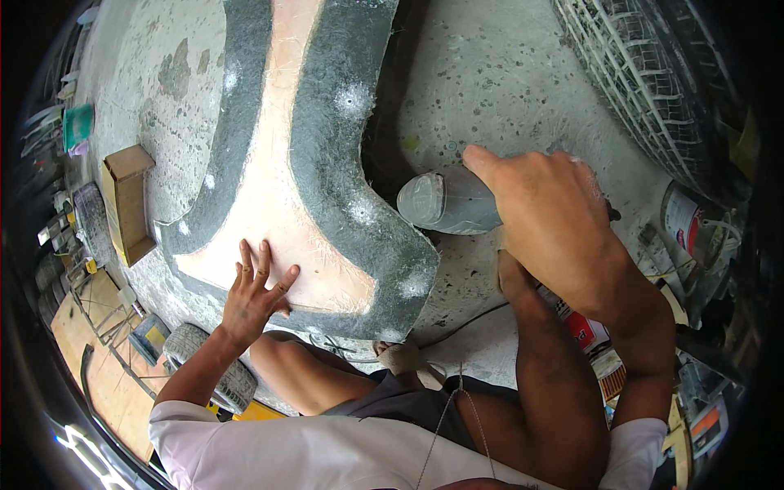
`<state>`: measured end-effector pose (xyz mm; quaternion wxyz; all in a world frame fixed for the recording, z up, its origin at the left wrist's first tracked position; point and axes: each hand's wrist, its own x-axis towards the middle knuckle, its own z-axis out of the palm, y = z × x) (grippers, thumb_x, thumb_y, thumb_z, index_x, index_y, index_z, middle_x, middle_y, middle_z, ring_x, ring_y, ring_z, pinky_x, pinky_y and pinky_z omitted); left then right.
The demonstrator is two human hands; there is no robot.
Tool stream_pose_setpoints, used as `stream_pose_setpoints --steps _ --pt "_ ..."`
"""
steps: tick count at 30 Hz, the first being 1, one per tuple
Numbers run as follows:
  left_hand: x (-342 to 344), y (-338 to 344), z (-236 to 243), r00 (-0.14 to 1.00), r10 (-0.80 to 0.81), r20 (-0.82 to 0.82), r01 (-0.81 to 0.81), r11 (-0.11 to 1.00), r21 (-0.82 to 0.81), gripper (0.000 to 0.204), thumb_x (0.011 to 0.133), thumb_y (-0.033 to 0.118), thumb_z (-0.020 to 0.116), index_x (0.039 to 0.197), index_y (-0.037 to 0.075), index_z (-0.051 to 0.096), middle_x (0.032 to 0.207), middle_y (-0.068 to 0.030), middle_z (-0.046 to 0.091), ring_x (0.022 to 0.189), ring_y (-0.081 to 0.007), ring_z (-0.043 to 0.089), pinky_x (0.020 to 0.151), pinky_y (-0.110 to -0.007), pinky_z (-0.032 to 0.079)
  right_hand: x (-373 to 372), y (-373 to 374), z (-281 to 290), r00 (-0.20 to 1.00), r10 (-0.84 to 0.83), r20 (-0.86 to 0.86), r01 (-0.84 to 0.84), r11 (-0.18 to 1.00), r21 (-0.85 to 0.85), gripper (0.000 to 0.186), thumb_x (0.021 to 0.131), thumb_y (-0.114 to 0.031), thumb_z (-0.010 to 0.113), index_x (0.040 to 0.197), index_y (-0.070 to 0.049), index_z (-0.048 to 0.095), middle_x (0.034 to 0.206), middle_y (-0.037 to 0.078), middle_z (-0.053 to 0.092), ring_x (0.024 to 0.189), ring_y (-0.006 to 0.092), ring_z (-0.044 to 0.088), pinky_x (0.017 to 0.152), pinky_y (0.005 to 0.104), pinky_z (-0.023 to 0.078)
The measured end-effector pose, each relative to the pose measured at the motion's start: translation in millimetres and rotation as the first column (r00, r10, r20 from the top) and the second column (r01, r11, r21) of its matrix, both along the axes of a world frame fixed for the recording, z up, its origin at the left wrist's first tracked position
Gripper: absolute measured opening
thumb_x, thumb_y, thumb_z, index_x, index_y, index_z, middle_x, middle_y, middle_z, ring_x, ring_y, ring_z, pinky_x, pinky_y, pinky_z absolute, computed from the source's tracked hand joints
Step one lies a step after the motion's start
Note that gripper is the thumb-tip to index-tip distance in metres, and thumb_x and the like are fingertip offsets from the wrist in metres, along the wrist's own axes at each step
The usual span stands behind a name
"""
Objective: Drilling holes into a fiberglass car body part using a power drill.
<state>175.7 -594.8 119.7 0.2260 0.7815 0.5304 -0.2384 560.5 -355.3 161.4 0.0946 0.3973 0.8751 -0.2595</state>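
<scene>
Left hand (255, 296) lies flat on the near end of the curved body panel (327, 163), fingers spread, palm on the pale filler band that runs lengthwise down the panel's middle. Panel rests on the concrete floor (506, 73), its near end just ahead of the person's bare knees, its far end running out at the top of the view. Right hand (555, 220) is closed around a grey cylindrical tool (447, 201), thumb laid along the top, remaining fingers wrapped beneath and mostly hidden; the tool's blunt round end sits just beside the panel's right edge, apparently not touching it. Judgement on progress: the pale band looks smooth and even, so the centre appears largely worked. The dark green flanks carry several small whitish spots, near the right edge and the near corner, which read as patches not yet blended; these seem to be what remains. Cannot tell whether the tool is running. Surroundings: tyre (645, 90) at far right, cardboard box (126, 200) off the panel's left edge, paint can (682, 220) right of the tool hand.
</scene>
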Motion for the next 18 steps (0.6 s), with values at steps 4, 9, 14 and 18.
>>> stream_pose_setpoints --steps 4,9,14,18 --pt "-0.6 -0.2 -0.3 1.0 -0.014 -0.005 0.014 1.0 0.006 0.101 0.056 0.034 0.09 0.148 0.03 0.049 0.162 -0.0334 0.015 0.146 -0.0638 0.013 0.099 -0.07 0.049 1.6 -0.1 -1.3 1.0 -0.002 -0.018 0.002 1.0 0.003 0.019 0.084 -0.004 0.066 0.103 -0.003 0.062 0.073 0.016 0.071 0.074 0.0339 0.074 0.064 0.0425 0.058" --pt "-0.5 -0.2 0.4 1.0 -0.009 -0.005 0.009 1.0 -0.003 0.102 0.056 0.034 0.09 0.149 0.031 0.047 0.162 -0.0331 0.014 0.145 -0.0642 0.013 0.097 -0.069 0.051 -0.2 0.4 -1.2 1.0 -0.003 0.001 0.003 1.0 -0.003 0.019 0.086 -0.004 0.064 0.104 -0.003 0.062 0.074 0.016 0.071 0.074 0.0341 0.074 0.064 0.0426 0.058" --pt "-1.2 -1.0 -0.9 1.0 -0.009 -0.004 0.009 1.0 -0.006 0.102 0.057 0.034 0.09 0.149 0.032 0.047 0.162 -0.0327 0.015 0.146 -0.0636 0.013 0.097 -0.068 0.051 -1.7 0.8 -3.5 1.0 -0.004 -0.001 0.004 1.0 -0.007 0.018 0.086 -0.005 0.064 0.104 -0.003 0.062 0.074 0.016 0.071 0.074 0.034 0.074 0.064 0.0427 0.058" --pt "-1.4 0.3 0.0 1.0 -0.017 -0.003 0.017 1.0 0.0 0.102 0.057 0.034 0.09 0.149 0.032 0.047 0.162 -0.0328 0.015 0.146 -0.063 0.012 0.097 -0.068 0.051 -0.7 1.0 -0.5 1.0 -0.011 0.008 0.011 1.0 -0.006 0.018 0.086 -0.005 0.064 0.104 -0.004 0.062 0.075 0.016 0.071 0.075 0.0341 0.074 0.065 0.0427 0.058"
